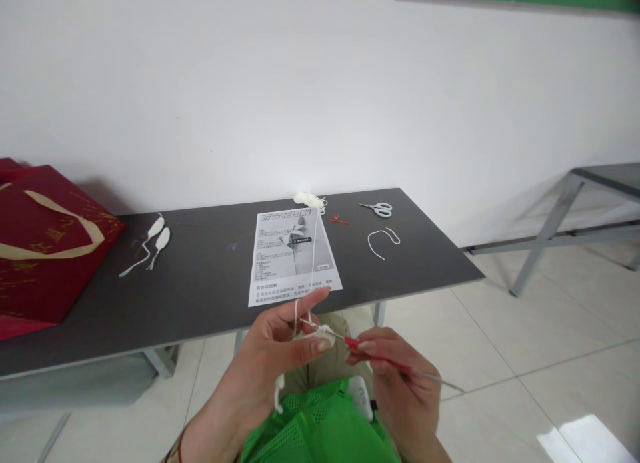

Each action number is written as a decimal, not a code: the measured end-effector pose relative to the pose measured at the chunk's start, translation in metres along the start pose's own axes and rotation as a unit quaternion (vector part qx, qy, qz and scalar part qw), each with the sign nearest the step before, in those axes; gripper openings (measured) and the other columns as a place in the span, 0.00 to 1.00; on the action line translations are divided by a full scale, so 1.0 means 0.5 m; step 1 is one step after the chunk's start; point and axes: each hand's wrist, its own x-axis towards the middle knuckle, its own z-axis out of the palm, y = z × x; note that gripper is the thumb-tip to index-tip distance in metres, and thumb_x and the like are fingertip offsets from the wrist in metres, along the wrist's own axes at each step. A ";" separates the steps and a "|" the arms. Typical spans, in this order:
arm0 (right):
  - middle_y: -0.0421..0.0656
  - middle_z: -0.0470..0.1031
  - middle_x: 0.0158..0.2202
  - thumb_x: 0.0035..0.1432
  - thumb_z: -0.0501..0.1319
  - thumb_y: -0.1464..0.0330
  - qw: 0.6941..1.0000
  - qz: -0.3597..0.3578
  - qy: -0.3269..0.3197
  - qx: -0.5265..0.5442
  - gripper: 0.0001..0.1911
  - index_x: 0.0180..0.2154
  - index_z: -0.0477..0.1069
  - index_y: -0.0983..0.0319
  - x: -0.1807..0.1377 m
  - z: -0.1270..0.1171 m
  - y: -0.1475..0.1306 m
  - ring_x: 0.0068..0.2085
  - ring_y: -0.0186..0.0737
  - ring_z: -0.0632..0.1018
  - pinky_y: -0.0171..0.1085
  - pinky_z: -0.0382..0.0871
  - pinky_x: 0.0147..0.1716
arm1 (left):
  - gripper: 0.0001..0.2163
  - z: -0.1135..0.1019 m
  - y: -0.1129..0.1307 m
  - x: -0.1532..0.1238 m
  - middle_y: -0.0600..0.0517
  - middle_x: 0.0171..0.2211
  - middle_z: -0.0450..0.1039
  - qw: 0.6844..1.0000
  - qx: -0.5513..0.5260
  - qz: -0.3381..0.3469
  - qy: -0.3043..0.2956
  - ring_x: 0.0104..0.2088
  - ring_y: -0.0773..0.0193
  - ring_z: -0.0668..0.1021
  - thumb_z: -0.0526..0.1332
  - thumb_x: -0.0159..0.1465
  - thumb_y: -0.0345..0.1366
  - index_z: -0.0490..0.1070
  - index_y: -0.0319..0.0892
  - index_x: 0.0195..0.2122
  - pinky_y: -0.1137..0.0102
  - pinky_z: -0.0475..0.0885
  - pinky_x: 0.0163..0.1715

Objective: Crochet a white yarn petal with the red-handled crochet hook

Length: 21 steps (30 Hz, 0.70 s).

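Note:
My left hand [285, 350] pinches a small white crochet piece [325, 336] between thumb and fingers, its index finger stretched out. White yarn [313, 256] loops round that finger and runs up across the printed sheet to a small white skein [309, 199] by the wall. My right hand [400, 370] grips a crochet hook [395, 363] with a red handle and a metal shaft at either end. The hook's tip meets the crochet piece at my left fingertips; whether a loop sits on it is too small to tell. A white yarn tail hangs below my left palm.
On the dark table [210, 250] lie a printed pattern sheet [295, 256], scissors [377, 208], small orange-red items [339, 220], a loose yarn piece [384, 240] and two white crocheted petals [159, 238]. A red gift bag [50, 243] stands left. Another table [600, 183] is at right.

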 end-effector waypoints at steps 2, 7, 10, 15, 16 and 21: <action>0.43 0.77 0.31 0.60 0.62 0.69 0.998 0.033 0.002 0.053 0.07 0.39 0.78 0.57 0.007 0.001 -0.009 0.30 0.38 0.79 0.35 0.75 0.26 | 0.24 -0.005 0.011 0.000 0.57 0.26 0.68 0.999 0.039 -0.003 -0.028 0.27 0.71 0.70 0.74 0.45 0.28 0.79 0.47 0.45 0.76 0.63 0.30; 0.43 0.78 0.29 0.59 0.63 0.70 0.995 0.063 -0.030 0.069 0.06 0.38 0.78 0.58 0.011 -0.014 -0.041 0.30 0.37 0.78 0.33 0.74 0.27 | 0.24 -0.015 0.039 0.002 0.57 0.25 0.68 0.982 0.118 -0.064 -0.136 0.26 0.70 0.70 0.73 0.45 0.28 0.79 0.47 0.45 0.75 0.65 0.29; 0.42 0.78 0.31 0.59 0.63 0.69 0.993 0.081 -0.039 0.079 0.06 0.38 0.78 0.58 0.010 -0.023 -0.051 0.28 0.36 0.79 0.33 0.74 0.27 | 0.24 -0.020 0.052 0.004 0.57 0.26 0.67 0.970 0.142 -0.086 -0.176 0.26 0.70 0.70 0.73 0.43 0.27 0.80 0.48 0.43 0.76 0.66 0.27; 0.42 0.77 0.30 0.60 0.63 0.69 0.989 0.094 -0.038 0.104 0.06 0.38 0.78 0.58 0.011 -0.032 -0.056 0.28 0.35 0.79 0.32 0.74 0.27 | 0.23 -0.028 0.067 0.006 0.57 0.25 0.65 0.955 0.183 -0.090 -0.217 0.24 0.71 0.68 0.71 0.43 0.26 0.80 0.48 0.43 0.76 0.66 0.25; 0.42 0.77 0.30 0.60 0.63 0.69 0.989 0.095 -0.037 0.107 0.06 0.38 0.78 0.58 0.011 -0.034 -0.057 0.28 0.35 0.79 0.32 0.74 0.26 | 0.24 -0.030 0.068 0.007 0.57 0.24 0.65 0.952 0.186 -0.092 -0.226 0.24 0.71 0.68 0.72 0.43 0.26 0.80 0.48 0.43 0.76 0.66 0.26; 0.43 0.77 0.30 0.60 0.62 0.68 0.988 0.099 -0.046 0.110 0.06 0.38 0.78 0.58 0.013 -0.042 -0.064 0.28 0.35 0.79 0.32 0.74 0.26 | 0.22 -0.040 0.070 0.011 0.57 0.24 0.69 0.936 0.219 -0.096 -0.258 0.25 0.68 0.72 0.73 0.44 0.29 0.80 0.48 0.43 0.75 0.68 0.28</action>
